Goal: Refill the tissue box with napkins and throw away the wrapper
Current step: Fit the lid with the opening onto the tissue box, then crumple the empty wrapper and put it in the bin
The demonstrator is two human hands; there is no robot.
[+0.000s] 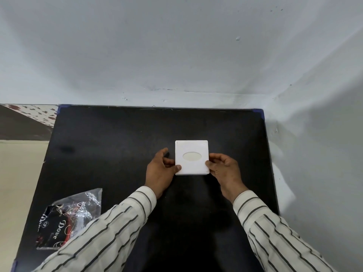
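Observation:
A white square tissue box (pixel 191 146) with an oval opening in its top sits near the middle of the black table (pixel 110 138). My left hand (pixel 160 169) grips its left edge, thumb on the near left corner. My right hand (pixel 225 168) holds its right edge, with the fingers curled over the side. A crumpled plastic wrapper (pixel 68 216), black and red with "Dove" printed on it, lies at the table's near left, partly hidden by my left sleeve. I cannot tell whether napkins are inside the box.
The table stands in a corner, with a grey wall (pixel 176 55) behind it and another wall (pixel 318 154) close on the right. Beige floor (pixel 17 173) shows to the left of the table.

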